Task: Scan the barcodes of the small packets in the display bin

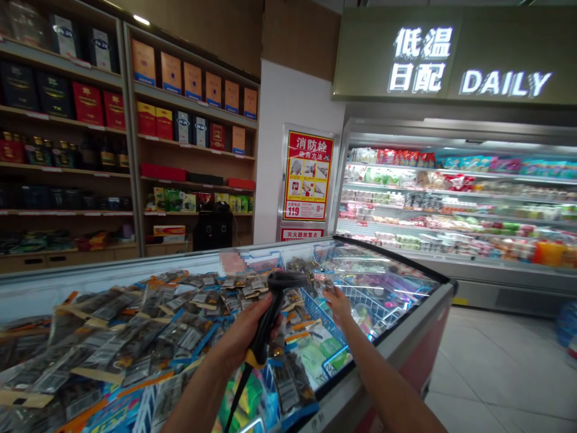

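My left hand [246,337] is wrapped round the grip of a black barcode scanner [276,300] with a yellow band and a cable hanging below. Its head points right, toward a packet [321,282] that my right hand [339,305] pinches by its edge. Both hands hover above a chest freezer [406,337] with a glass lid. Several dark plastic packets [148,331] with orange and blue labels lie piled on the lid under and left of my left hand. A blue wire basket [365,300] sits just right of my right hand.
Wooden shelves [130,150] with boxed goods line the back left wall. An open refrigerated case [460,204] with packaged food runs along the right, under a lit sign. A red fire-hydrant notice [308,175] hangs on the white pillar. Tiled floor [496,373] lies to the right of the freezer.
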`<act>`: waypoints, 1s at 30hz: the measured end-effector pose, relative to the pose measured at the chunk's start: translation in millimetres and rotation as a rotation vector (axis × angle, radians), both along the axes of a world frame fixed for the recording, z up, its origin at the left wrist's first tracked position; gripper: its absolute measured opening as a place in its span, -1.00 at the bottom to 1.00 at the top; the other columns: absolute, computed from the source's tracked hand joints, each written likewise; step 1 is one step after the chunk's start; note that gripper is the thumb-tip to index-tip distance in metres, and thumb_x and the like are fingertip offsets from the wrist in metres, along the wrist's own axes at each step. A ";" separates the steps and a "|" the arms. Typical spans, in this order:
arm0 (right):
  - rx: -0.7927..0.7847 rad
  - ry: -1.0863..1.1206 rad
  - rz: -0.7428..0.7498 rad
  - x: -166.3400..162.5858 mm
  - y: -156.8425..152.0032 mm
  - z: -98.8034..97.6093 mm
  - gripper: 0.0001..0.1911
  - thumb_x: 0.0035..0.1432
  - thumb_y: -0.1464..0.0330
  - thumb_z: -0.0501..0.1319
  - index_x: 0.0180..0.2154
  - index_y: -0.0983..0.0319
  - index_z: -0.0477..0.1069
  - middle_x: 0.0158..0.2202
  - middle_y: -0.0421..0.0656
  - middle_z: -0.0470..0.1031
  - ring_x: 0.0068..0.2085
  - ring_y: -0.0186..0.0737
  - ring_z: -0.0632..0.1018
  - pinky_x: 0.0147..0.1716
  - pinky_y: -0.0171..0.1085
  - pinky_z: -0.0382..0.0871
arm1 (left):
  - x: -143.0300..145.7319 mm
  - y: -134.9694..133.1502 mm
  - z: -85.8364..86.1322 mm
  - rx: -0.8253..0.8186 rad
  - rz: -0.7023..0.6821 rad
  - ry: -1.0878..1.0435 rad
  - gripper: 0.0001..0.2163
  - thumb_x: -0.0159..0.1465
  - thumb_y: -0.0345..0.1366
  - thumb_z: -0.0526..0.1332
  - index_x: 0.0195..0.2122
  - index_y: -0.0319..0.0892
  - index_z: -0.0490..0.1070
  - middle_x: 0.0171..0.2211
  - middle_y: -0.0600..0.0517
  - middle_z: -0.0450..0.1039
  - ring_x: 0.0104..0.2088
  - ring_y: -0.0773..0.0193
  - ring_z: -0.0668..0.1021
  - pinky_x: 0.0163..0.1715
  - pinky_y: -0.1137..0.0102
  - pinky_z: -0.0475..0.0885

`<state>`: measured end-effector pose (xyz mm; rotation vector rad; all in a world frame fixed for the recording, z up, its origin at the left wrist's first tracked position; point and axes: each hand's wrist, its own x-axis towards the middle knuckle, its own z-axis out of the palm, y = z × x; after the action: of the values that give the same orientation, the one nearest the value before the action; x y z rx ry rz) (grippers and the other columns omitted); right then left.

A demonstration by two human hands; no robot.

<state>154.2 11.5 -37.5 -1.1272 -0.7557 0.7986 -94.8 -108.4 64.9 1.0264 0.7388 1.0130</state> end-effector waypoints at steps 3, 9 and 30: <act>0.003 -0.004 -0.012 0.8 2.2 -2.1 -0.48 -0.45 0.22 0.30 -0.28 0.22 0.43 -0.37 -0.12 0.50 -0.32 -0.13 0.46 -0.42 -0.27 0.27 | -0.6 0.1 0.4 -0.004 -0.009 -0.027 -0.62 0.03 0.01 0.23 -0.40 -0.27 0.39 -0.59 0.04 0.40 -0.68 0.47 0.37 -0.70 0.58 0.23; -0.005 -0.041 -0.022 2.3 3.9 -4.1 -0.49 -0.41 0.20 0.28 -0.27 0.22 0.43 -0.32 -0.09 0.50 -0.30 -0.13 0.48 -0.42 -0.26 0.28 | -3.8 2.1 -0.2 -0.046 -0.040 -0.084 -0.66 0.10 -0.02 0.18 -0.35 -0.26 0.39 -0.58 0.03 0.40 -0.67 0.46 0.38 -0.70 0.57 0.25; 0.032 0.018 0.014 -7.0 -13.6 10.8 -0.56 -0.42 0.28 0.33 -0.35 0.26 0.44 -0.44 -0.18 0.49 -0.43 -0.27 0.43 -0.47 -0.32 0.25 | -1.2 3.5 0.4 -0.097 -0.089 -0.137 -0.71 0.15 -0.10 0.16 -0.32 -0.27 0.38 -0.60 0.03 0.38 -0.69 0.46 0.37 -0.72 0.58 0.25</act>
<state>147.2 -2.1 -26.8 -1.0862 -0.7599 0.8053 -96.0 -104.9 65.3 0.8894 0.6187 0.9513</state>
